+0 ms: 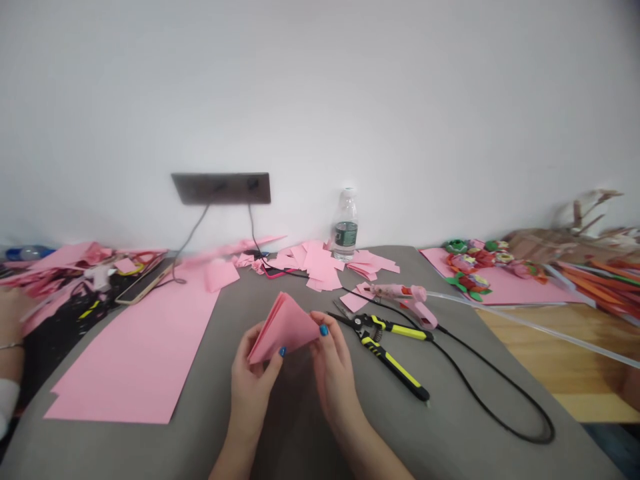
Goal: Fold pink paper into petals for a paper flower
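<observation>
A folded piece of pink paper, several layers thick and roughly triangular, is held up between my two hands above the grey table. My left hand grips its lower left side, the thumb with blue nail polish lying across the front. At the right corner, my right hand pinches the paper between thumb and fingers. Just right of that hand lie black and yellow pliers with their handles spread. Behind the pliers rests a pink glue gun with a clear glue stick in its back.
Large pink sheets cover the left side. Pink paper pieces surround a water bottle by the wall. A phone lies at left near a person's arm. Paper flowers sit at right; a black cable loops in front.
</observation>
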Tool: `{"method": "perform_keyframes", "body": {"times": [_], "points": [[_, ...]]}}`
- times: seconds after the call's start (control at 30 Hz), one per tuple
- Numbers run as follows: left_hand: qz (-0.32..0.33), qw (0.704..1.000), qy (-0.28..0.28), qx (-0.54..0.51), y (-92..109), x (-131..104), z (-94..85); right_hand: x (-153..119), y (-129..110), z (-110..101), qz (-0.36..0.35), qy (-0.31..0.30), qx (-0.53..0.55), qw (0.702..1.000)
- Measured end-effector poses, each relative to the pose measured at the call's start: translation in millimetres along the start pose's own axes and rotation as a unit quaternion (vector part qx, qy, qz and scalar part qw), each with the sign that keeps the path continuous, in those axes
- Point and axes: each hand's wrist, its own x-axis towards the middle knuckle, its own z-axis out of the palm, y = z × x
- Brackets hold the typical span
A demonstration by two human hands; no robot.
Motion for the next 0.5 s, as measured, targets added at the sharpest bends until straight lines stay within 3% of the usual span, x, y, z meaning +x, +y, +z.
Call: {"method": "perform_keyframes", "body": {"times": [0.13,0.3,0.4,0.5], "points": [[-0.012,0.997,-0.071,0.021,-1,6,-0.4,2,10,-8,0.017,-0.011,-0.035,0.999],[-0.029,0.991,-0.098,0.082,3,14,-4.0,9,11,-10,0.004,-0.068,-0.103,0.992],[-0.055,0.988,-0.089,0.112,0,36,-16.8,29,14,-8,-0.01,-0.092,-0.149,0.985],[-0.085,0.984,-0.074,0.137,-5,73,-34.7,54,19,-4,-0.032,-0.098,-0.191,0.976]]}}
